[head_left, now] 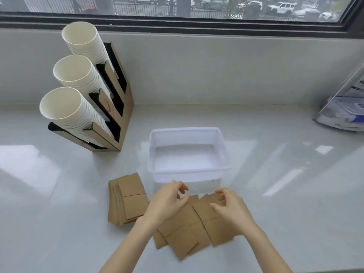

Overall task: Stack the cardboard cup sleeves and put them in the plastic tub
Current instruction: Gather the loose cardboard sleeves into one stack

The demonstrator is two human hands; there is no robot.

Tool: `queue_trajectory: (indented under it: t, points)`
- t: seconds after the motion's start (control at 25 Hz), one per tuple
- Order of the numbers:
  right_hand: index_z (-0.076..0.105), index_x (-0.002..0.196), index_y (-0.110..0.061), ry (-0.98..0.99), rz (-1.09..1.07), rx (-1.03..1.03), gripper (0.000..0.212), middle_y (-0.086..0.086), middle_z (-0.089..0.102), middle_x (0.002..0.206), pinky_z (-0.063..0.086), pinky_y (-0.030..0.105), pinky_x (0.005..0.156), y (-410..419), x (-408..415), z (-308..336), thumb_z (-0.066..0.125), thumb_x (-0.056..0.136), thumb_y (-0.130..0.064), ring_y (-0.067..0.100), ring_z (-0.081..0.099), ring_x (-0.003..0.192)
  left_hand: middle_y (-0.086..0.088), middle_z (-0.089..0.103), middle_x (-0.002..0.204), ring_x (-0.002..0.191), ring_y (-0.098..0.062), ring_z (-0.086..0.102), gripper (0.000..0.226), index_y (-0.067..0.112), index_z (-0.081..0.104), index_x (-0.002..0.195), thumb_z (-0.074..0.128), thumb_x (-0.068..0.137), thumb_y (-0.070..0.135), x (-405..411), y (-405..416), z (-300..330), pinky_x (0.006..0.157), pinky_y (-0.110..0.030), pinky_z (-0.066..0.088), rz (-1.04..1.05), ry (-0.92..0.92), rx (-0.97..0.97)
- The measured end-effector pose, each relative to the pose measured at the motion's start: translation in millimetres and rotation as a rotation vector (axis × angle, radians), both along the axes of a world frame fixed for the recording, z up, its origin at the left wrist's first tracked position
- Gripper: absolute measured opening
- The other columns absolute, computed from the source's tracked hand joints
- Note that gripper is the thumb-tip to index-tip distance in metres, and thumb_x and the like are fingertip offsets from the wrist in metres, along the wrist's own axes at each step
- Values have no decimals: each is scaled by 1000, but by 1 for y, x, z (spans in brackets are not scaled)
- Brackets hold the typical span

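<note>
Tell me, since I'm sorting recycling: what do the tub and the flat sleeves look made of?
The tub: translucent whitish plastic, smooth; the counter shows faintly through its walls. The sleeves: brown matte cardboard, probably kraft, lying flat with visible seams. Same for the stacked pile.

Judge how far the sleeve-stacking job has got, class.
Done: one neat stack lies left of the tub. In hand: left hand and right hand hover open over the loose sleeves. Left: gathering those and filling the tub, which holds none.

Left grip, right grip loosely curled
</note>
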State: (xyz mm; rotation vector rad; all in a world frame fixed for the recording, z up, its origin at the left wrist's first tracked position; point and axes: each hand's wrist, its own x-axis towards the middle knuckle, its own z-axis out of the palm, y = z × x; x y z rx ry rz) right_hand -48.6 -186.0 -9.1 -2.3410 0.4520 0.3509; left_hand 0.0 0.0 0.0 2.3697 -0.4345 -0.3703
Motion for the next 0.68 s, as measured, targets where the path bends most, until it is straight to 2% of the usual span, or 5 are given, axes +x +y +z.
queue_trajectory:
  t: [0.08, 0.16, 0.4, 0.6, 0.68]
  points:
    - [41, 126, -21, 69, 7, -114, 52, 2, 48, 122, 42, 30, 85, -1, -4, -5, 59, 80, -39, 19, 51, 111, 3, 60, 112, 97, -11, 56, 29, 20, 54, 111, 47, 87, 35, 0, -12, -9, 75, -23, 43, -54, 22, 97]
    - [37, 127, -17, 156, 22, -178, 60, 6, 42, 126, 41, 32, 91, 3, -10, -13, 60, 79, -43, 23, 45, 118, 1, 57, 115, 101, -14, 54, 34, 19, 52, 116, 47, 87, 36, -3, -23, -22, 75, -23, 41, -109, 35, 173]
    - [39, 117, -13, 155, 13, -300, 56, 7, 39, 122, 38, 35, 94, 11, -13, -24, 61, 75, -43, 26, 39, 119, -8, 48, 117, 112, -23, 43, 45, 13, 45, 125, 48, 86, 35, -5, -44, -45, 92, -34, 41, -195, 27, 322]
    - [40, 109, -16, 116, -2, -256, 44, 6, 41, 120, 37, 35, 92, 11, -11, -28, 63, 77, -35, 25, 41, 117, -7, 48, 118, 113, -22, 42, 44, 13, 44, 123, 50, 85, 34, -5, -46, -52, 94, -33, 40, -164, 38, 258]
    - [38, 100, -18, 56, -30, -190, 36, 4, 46, 117, 39, 33, 84, 10, -11, -28, 63, 78, -30, 25, 48, 110, -6, 51, 115, 108, -19, 44, 37, 12, 45, 115, 51, 85, 32, -4, -46, -52, 89, -28, 39, -127, 59, 170]
